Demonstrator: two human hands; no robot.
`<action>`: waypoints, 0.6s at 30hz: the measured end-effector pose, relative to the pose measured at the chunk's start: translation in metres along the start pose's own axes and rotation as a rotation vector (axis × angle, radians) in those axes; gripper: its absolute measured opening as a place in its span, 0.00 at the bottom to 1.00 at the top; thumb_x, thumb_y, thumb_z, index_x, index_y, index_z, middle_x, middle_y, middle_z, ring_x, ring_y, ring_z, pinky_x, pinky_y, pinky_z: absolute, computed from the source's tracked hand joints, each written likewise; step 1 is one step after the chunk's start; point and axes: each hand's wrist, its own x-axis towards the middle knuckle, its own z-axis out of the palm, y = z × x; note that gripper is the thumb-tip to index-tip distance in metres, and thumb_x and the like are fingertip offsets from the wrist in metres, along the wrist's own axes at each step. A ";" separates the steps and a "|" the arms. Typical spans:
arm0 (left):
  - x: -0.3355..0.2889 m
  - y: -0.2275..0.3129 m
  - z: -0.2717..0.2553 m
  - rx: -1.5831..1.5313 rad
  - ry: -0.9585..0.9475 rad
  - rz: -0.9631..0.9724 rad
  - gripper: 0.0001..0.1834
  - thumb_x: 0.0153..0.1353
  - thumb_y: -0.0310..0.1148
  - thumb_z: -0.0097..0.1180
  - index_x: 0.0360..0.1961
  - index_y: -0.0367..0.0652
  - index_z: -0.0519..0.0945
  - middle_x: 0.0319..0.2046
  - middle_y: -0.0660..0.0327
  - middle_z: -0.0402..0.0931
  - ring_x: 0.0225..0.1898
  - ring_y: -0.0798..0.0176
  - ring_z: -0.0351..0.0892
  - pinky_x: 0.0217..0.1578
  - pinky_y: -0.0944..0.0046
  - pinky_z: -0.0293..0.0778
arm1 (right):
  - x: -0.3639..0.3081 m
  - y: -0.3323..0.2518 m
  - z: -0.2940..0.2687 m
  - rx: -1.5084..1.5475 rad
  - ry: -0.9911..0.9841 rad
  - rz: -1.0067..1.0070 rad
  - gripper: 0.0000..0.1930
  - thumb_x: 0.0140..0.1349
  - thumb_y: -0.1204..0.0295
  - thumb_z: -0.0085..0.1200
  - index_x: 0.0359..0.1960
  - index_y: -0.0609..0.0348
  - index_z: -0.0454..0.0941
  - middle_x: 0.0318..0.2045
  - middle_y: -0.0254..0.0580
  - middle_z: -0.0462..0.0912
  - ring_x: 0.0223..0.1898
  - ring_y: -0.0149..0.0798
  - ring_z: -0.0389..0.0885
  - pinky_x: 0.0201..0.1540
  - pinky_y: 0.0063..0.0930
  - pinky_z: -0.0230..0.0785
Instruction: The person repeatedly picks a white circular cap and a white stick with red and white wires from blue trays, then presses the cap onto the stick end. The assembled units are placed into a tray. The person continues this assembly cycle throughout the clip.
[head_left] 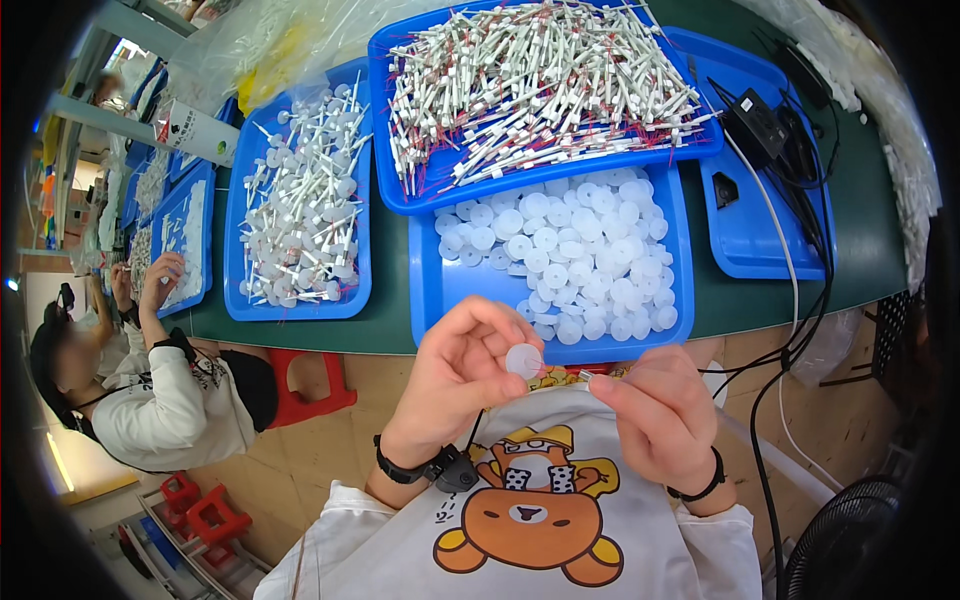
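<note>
Between the thumb and fingers of my left hand [462, 362] is a round, translucent white plastic disc [524, 361], its flat face turned up. My right hand [664, 408] pinches a small, thin whitish piece [587, 375], mostly covered by the fingertips. A fine red strand seems to run near the disc. The two hands face each other a short way apart, above my lap. Just beyond them lies a blue tray [425, 290] of loose translucent discs [590, 250]. Overlapping its far side, another blue tray [400, 205] is heaped with thin white sticks [540, 85] with red strands.
Left on the green table [390, 335], a blue tray [236, 290] holds sticks fitted with discs. At right, a blue tray [745, 255] lies under a black power adapter [755, 125] and cables. A co-worker [165, 400] sits at left; a black fan [845, 545] stands lower right.
</note>
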 end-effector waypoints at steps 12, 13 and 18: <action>0.007 -0.005 0.005 0.005 0.064 0.089 0.18 0.57 0.17 0.63 0.47 0.38 0.71 0.45 0.56 0.76 0.49 0.64 0.77 0.51 0.64 0.74 | 0.001 0.006 -0.009 0.000 -0.104 0.010 0.24 0.39 0.80 0.61 0.45 0.63 0.85 0.32 0.36 0.74 0.25 0.38 0.71 0.28 0.30 0.63; 0.008 -0.005 0.007 0.013 0.076 0.087 0.18 0.57 0.17 0.63 0.47 0.38 0.71 0.45 0.57 0.76 0.50 0.64 0.77 0.51 0.64 0.74 | 0.002 0.006 -0.011 -0.003 -0.119 0.011 0.24 0.39 0.81 0.60 0.45 0.62 0.85 0.32 0.36 0.74 0.25 0.38 0.71 0.28 0.30 0.63; 0.009 -0.005 0.012 0.155 0.075 0.072 0.19 0.57 0.14 0.62 0.48 0.37 0.71 0.45 0.57 0.75 0.51 0.64 0.76 0.52 0.63 0.74 | 0.005 0.009 -0.015 -0.018 -0.058 0.092 0.22 0.40 0.82 0.60 0.43 0.63 0.85 0.32 0.37 0.79 0.26 0.38 0.73 0.29 0.30 0.64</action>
